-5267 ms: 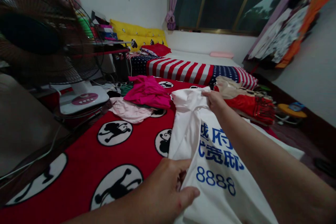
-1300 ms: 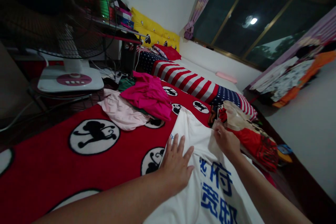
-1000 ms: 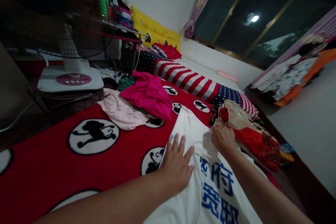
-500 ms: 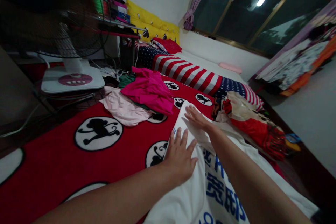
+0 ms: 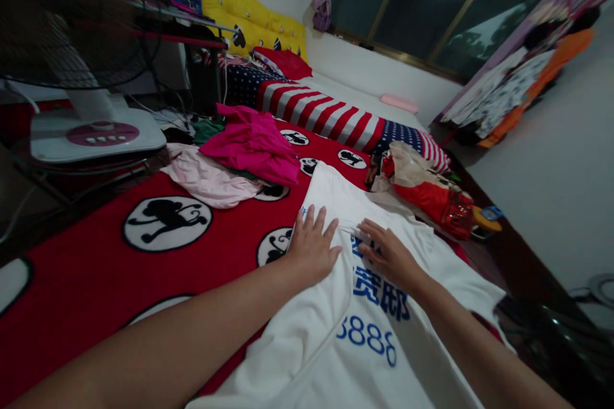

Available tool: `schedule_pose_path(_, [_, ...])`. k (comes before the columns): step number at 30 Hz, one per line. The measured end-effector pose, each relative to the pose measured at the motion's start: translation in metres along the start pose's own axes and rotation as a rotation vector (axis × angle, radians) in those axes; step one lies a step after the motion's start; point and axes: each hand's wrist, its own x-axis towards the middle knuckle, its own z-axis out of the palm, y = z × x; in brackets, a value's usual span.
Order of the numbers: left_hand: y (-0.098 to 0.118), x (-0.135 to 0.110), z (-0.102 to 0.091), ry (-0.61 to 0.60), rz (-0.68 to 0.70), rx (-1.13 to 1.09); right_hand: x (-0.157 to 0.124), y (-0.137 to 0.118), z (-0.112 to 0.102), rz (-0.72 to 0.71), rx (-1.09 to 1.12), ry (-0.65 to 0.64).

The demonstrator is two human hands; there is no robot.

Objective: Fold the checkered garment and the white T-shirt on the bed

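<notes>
A white T-shirt (image 5: 330, 358) with blue printed characters and digits lies spread on a red blanket (image 5: 91, 307) patterned with black monkey figures in white ovals. My left hand (image 5: 313, 249) rests flat on the shirt's left part, fingers spread. To its right, my right hand (image 5: 391, 255) is over the printed characters, fingers apart and slightly bent; whether it presses on the cloth I cannot tell. Neither hand holds anything. The shirt's left side is folded inward, and some of the print is hidden by my right hand and forearm.
A magenta garment (image 5: 254, 147) and a pale pink garment (image 5: 211, 179) lie beyond on the blanket. At the left stands a fan (image 5: 96, 134). Bagged red and beige items (image 5: 426, 188) sit at the right. Behind is a bed with a stars-and-stripes cover (image 5: 316, 102).
My right hand has drawn back from the shirt's far end onto the printed part. My left hand stays flat on the shirt's left part. The view has shifted, uncovering the digits.
</notes>
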Motion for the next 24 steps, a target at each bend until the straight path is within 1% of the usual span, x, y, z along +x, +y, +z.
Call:
schedule_pose_path(3, [-0.002, -0.001, 0.003, 0.025, 0.022, 0.020, -0.018, -0.028, 0.001, -0.084, 0.038, 0.048])
schedule_pose_path(6, [-0.006, -0.002, 0.006, 0.057, 0.045, 0.030, -0.042, -0.047, 0.008, -0.114, 0.062, 0.052])
schedule_pose_path(8, [-0.007, -0.002, 0.007, 0.074, 0.060, 0.022, -0.059, -0.050, 0.010, -0.111, 0.114, 0.064])
schedule_pose_path(10, [-0.008, -0.003, 0.006, 0.085, 0.099, 0.003, -0.074, -0.044, 0.005, -0.066, 0.178, 0.110])
schedule_pose_path(12, [-0.008, -0.004, 0.005, 0.066, 0.194, -0.023, -0.088, -0.029, -0.004, 0.028, 0.206, 0.224])
schedule_pose_path(13, [-0.008, -0.005, 0.005, 0.045, 0.256, -0.035, -0.095, -0.016, -0.009, 0.088, 0.193, 0.293])
schedule_pose_path(15, [-0.008, -0.005, 0.006, 0.002, 0.355, -0.048, -0.110, 0.016, -0.019, 0.226, 0.117, 0.430])
schedule_pose_path(17, [-0.008, -0.005, 0.008, -0.007, 0.384, -0.046, -0.125, 0.056, -0.026, 0.394, -0.001, 0.526])
schedule_pose_path(19, [-0.008, -0.005, 0.010, 0.011, 0.377, -0.043, -0.137, 0.094, -0.031, 0.587, -0.113, 0.555])
schedule_pose_path(21, [-0.009, -0.004, 0.012, 0.025, 0.381, -0.042, -0.145, 0.125, -0.033, 0.747, -0.163, 0.534])
schedule_pose_path(22, [-0.009, -0.004, 0.012, 0.030, 0.384, -0.042, -0.147, 0.135, -0.033, 0.803, -0.166, 0.523])
schedule_pose_path(24, [-0.009, -0.003, 0.012, 0.040, 0.389, -0.039, -0.146, 0.148, -0.032, 0.871, -0.145, 0.518])
